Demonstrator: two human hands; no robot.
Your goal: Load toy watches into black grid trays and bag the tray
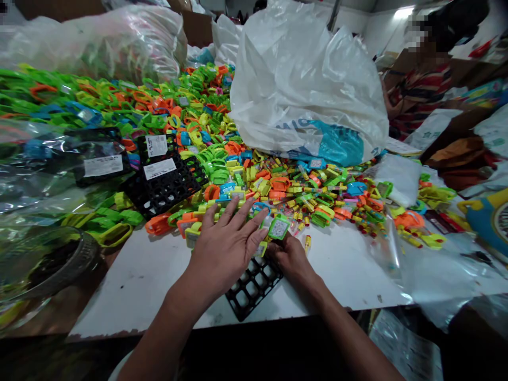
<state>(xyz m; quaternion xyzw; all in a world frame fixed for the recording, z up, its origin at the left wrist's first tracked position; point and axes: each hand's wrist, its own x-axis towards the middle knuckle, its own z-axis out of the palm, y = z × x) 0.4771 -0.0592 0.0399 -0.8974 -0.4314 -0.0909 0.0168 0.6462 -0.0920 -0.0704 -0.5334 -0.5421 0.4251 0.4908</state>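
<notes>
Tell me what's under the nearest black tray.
A white tabletop lies below the near end of the black tray; pale patches show through its openings. The left hand covers part of it; what is under there cannot be seen.

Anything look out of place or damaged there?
Slightly: one yellow-and-red tube lies just outside the toy-watch pile, near the right hand, like a stray. The white tabletop also looks worn: its near-left edge is ragged.
</notes>
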